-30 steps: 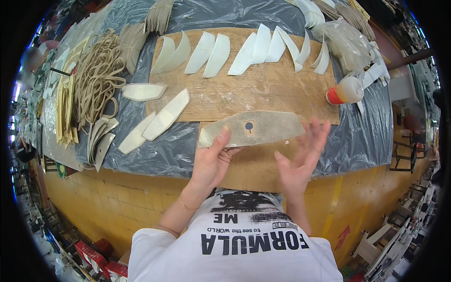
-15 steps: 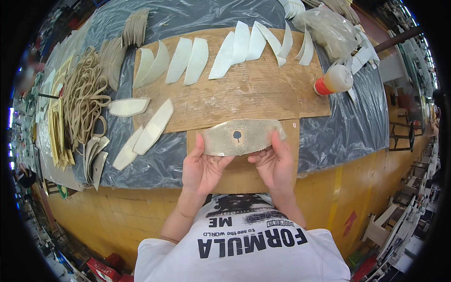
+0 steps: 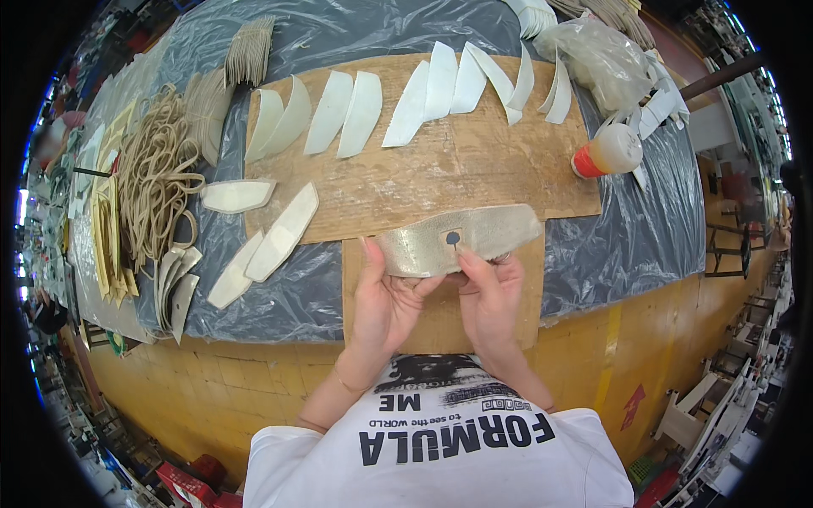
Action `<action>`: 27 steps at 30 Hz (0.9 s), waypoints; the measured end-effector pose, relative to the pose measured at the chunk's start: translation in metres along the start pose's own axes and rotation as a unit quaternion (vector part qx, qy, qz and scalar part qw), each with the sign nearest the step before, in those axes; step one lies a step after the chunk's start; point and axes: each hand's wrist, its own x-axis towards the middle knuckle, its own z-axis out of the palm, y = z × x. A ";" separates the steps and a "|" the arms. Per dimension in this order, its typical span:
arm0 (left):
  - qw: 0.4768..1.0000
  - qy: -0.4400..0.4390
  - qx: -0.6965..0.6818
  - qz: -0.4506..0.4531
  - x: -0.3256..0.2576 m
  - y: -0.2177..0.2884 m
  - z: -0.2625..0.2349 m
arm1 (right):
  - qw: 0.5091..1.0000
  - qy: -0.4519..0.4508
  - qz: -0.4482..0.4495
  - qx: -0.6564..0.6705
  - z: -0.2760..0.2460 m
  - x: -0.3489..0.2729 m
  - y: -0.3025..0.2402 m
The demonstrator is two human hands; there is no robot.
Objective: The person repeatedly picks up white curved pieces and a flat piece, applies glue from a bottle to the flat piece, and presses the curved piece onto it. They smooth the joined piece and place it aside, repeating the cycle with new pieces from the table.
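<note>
My left hand (image 3: 383,296) grips the left end of a grey-beige curved strap-like piece (image 3: 504,227), thumb on its face and fingers behind. My right hand (image 3: 493,298) holds the lower edge near the middle, its thumb beside a small dark tree-shaped mark (image 3: 453,239) and partly over it. The piece is raised a little above a cardboard sheet, and its right end sticks out free. To the left lie pale elongated pieces with pointed ends (image 3: 286,233), some overlapping.
Across the back of the cardboard (image 3: 406,182) stand several pale curved strips (image 3: 360,114). At right is a bottle (image 3: 608,151) with a red band, near a clear plastic bag (image 3: 593,59). Tangled beige cords (image 3: 157,161) and grey-beige strips (image 3: 176,275) fill the left side.
My right hand has slid from the right end of the piece to its middle, beside the mark. The piece has tilted, its right end rising, and my left hand has shifted slightly right.
</note>
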 end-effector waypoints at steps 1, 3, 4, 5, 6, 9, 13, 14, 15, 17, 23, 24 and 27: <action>0.999 -0.013 -0.037 -0.033 0.001 0.002 -0.001 | 0.999 -0.017 0.023 0.045 -0.005 0.000 -0.001; 0.993 -0.063 -0.072 -0.069 0.002 0.004 -0.004 | 0.991 -0.039 0.068 0.109 -0.016 0.000 -0.003; 0.992 -0.040 -0.083 -0.082 0.003 0.005 -0.004 | 0.987 -0.046 0.089 0.128 -0.020 0.000 -0.004; 0.992 -0.019 -0.084 -0.088 0.003 0.006 -0.005 | 0.982 -0.040 0.115 0.143 -0.023 0.001 -0.004; 0.993 -0.004 -0.074 -0.097 0.004 0.008 -0.005 | 0.983 -0.040 0.110 0.145 -0.025 0.001 -0.004; 0.963 0.044 0.263 -0.041 0.005 0.024 -0.008 | 0.994 0.020 0.071 0.081 -0.029 0.004 -0.003; 0.963 0.014 0.269 -0.010 -0.004 0.032 -0.017 | 0.999 0.028 0.027 -0.022 -0.036 0.008 -0.003; 0.976 -0.046 0.211 -0.004 -0.006 0.035 -0.020 | 0.999 0.020 0.034 0.010 -0.038 0.009 -0.002; 0.990 -0.022 0.137 -0.009 -0.009 0.037 -0.025 | 0.993 -0.008 0.077 0.084 -0.039 0.010 0.001; 0.997 -0.031 -0.068 -0.024 -0.013 0.037 -0.033 | 0.963 -0.041 0.158 0.214 -0.040 0.013 0.006; 0.982 -0.185 0.004 0.047 -0.030 0.078 -0.045 | 0.922 -0.164 0.253 0.243 -0.018 0.022 0.022; 0.976 -0.123 0.156 0.093 -0.034 0.088 -0.043 | 0.964 -0.093 0.223 0.109 -0.012 0.021 0.023; 0.666 0.183 0.661 0.294 -0.057 0.107 -0.027 | 0.978 -0.075 0.151 -0.119 0.009 0.016 0.026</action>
